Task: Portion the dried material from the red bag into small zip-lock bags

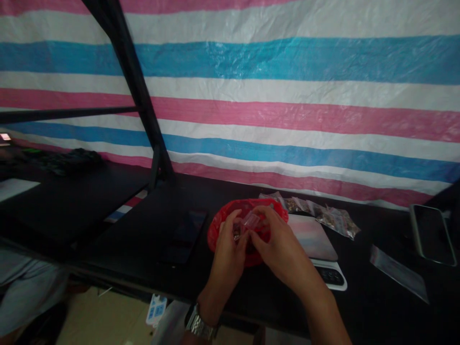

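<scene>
Both hands meet over a red plastic bowl (220, 225) on a black table (143, 230). My left hand (230, 251), with a metal watch on its wrist, and my right hand (278, 244) pinch a small clear plastic bag (247, 223) between their fingertips. The bag seems to hold small dark bits, though it is too dim to tell what they are. The bowl's contents are hidden behind my hands.
A small digital scale (316, 239) sits right of the bowl, with several filled clear bags (323, 213) behind it. A dark phone (185, 235) lies left of the bowl. A tray (433, 235) and an empty clear bag (398, 273) lie at right. A striped tarp (287, 96) hangs behind.
</scene>
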Demonstrator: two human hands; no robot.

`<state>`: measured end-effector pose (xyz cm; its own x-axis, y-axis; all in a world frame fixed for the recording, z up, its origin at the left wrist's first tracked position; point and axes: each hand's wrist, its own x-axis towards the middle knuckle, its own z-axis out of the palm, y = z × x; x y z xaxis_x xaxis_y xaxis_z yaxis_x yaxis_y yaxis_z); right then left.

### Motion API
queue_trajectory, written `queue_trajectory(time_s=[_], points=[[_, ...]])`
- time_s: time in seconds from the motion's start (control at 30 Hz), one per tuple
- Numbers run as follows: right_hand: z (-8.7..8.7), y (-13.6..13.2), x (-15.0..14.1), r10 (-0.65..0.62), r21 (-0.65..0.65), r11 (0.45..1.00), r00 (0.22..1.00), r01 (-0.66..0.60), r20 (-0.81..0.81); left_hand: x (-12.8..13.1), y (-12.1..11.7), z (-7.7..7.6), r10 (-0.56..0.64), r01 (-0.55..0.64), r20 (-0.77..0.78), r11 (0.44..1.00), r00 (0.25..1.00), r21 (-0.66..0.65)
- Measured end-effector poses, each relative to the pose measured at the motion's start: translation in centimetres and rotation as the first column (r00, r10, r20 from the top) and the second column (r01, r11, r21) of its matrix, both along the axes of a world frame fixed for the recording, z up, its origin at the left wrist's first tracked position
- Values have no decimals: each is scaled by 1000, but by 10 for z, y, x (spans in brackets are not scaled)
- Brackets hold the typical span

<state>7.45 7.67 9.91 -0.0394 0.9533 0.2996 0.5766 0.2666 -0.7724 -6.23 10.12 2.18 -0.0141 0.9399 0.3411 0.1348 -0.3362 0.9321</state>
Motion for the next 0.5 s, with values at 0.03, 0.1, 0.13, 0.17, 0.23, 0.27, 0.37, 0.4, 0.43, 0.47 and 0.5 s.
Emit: queue_trajectory(time_s=[0.03,0.1,0.13,0.17,0.23,0.27,0.37,0.4,0.43,0.47,0.5], points=[[-3,3,1,-17,1,1000,1000,17,2,2,3,-1,-12,12,-2,1000,1000,-7],[-6,6,3,-52,-10,999,999,52,0,6,7,-1,-19,18,-7,1000,1000,-24],[-7,8,5,-65,-27,997,998,65,-2,8,8,0,-16,16,-15,999,1000,-29],[-8,8,7,-80,-47,996,997,80,-3,8,9,0,-8,7,-25,1000,1000,-29],[-8,9,10,-115,-71,991,993,115,3,9,9,2,10,-11,-43,1000,999,-13],[-8,9,12,-130,-76,988,991,131,14,8,8,4,11,-11,-50,1000,999,4],[-7,8,15,-168,-72,982,984,173,62,5,4,11,-18,21,-45,997,999,76],[-7,8,15,-174,-64,982,982,178,69,3,2,14,-28,32,-38,994,999,101],[-6,7,15,-179,-50,982,982,182,60,2,0,18,-31,35,-32,991,999,126],[-5,6,14,-180,-36,983,983,181,28,0,-1,21,-25,29,-32,988,999,149],[-2,5,12,-175,-27,984,984,174,-31,-2,-3,24,-13,20,-45,986,999,168]])
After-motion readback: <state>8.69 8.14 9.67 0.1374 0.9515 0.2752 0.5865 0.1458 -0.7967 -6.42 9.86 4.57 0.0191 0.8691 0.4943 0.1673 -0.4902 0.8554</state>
